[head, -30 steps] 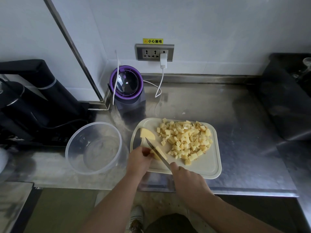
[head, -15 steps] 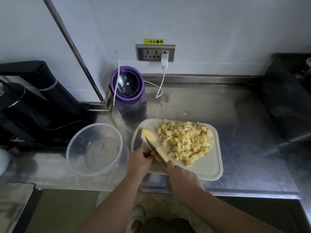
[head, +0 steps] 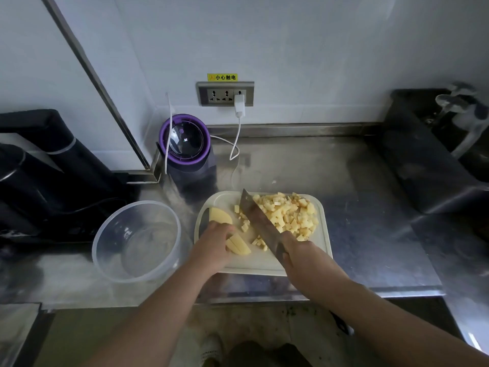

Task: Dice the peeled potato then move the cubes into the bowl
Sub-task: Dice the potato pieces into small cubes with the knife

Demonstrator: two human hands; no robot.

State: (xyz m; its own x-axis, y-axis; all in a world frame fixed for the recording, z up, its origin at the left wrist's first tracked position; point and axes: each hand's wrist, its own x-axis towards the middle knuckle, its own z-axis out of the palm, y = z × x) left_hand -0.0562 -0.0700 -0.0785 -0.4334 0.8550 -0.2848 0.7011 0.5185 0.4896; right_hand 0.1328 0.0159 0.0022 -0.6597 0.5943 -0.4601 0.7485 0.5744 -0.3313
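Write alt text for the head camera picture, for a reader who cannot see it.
A person's right hand holds a cleaver beside a pile of potato cubes on a white cutting board, while the left hand steadies uncut potato strips. A clear bowl stands left of the board.

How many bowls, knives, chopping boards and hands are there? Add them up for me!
Bowls: 1, the clear bowl
Knives: 1, the knife
Chopping boards: 1, the white chopping board
Hands: 2, the left hand holding a potato piece, the right hand gripping the knife
Total: 5
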